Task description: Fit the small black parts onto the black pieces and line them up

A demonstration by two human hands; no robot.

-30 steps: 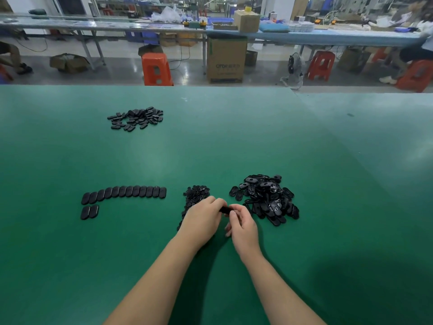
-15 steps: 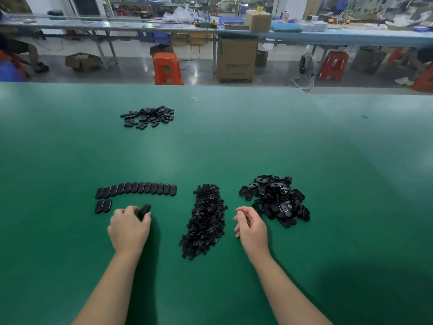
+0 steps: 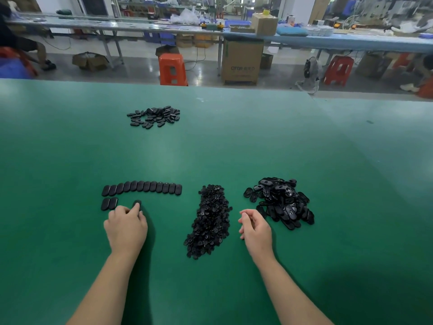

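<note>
While pinching a black piece (image 3: 137, 203) at the fingertips, left hand (image 3: 126, 227) on green table (image 3: 234, 148), just right of the short second row (image 3: 109, 203) under the long row (image 3: 142, 188); long axis pointing away. Right hand (image 3: 255, 227) loosely curled, holding nothing, between small-parts pile (image 3: 209, 221) and loose-piece pile (image 3: 280, 202).

The bench (image 3: 234, 148) wears a smooth green mat with a soft satin sheen that brightens toward its middle. On the mat, the row of oval pieces (image 3: 142, 186) looks like smooth black plastic, faintly glossy on top. Right of that row, the heap of small parts (image 3: 209, 221) reads matt and knobbly. Further right, the pile of black pieces (image 3: 281, 201) shows shiny plastic with pale glints.
</note>
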